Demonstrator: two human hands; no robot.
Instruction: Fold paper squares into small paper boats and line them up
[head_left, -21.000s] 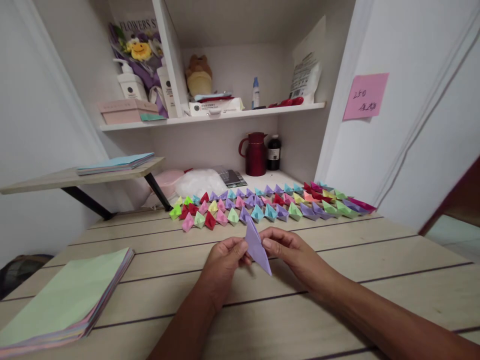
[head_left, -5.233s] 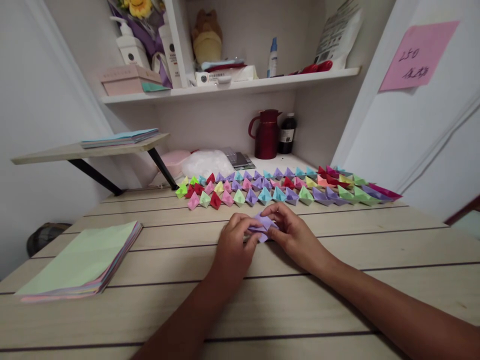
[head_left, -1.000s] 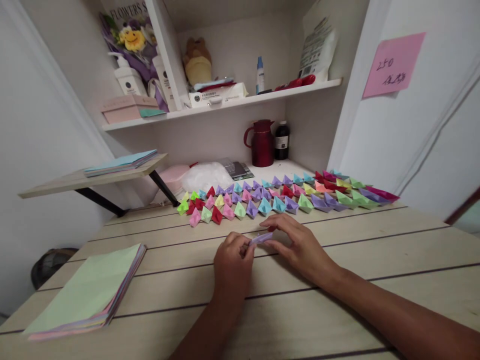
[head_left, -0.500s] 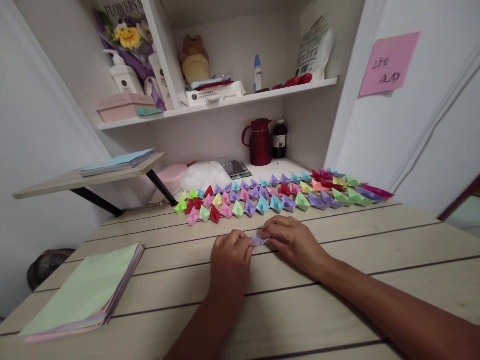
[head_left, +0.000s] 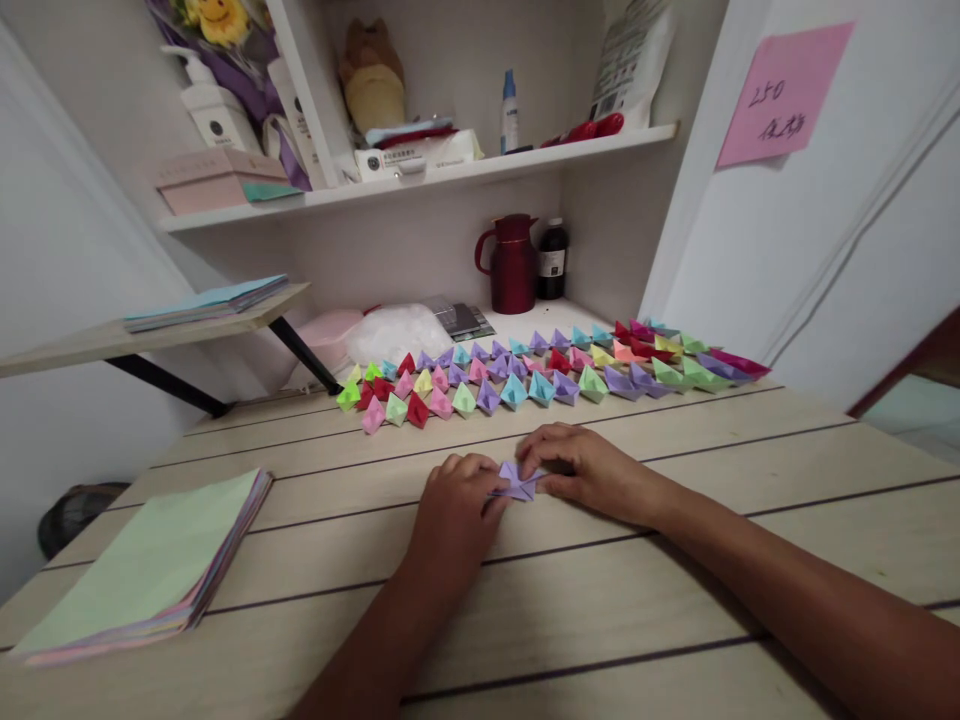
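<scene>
My left hand [head_left: 459, 500] pinches paper [head_left: 519, 484] at one end; my right hand [head_left: 589, 475] pinches other; paper between them, well in from table's [head_left: 622, 625] far edge; boats [head_left: 541, 389] line that edge.

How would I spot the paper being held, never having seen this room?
Start with the planked table and find the rows of colourful paper boats across it. Nearer, between the left hand and right hand, is the lilac folded paper; unlike the boats, it is held.
</scene>
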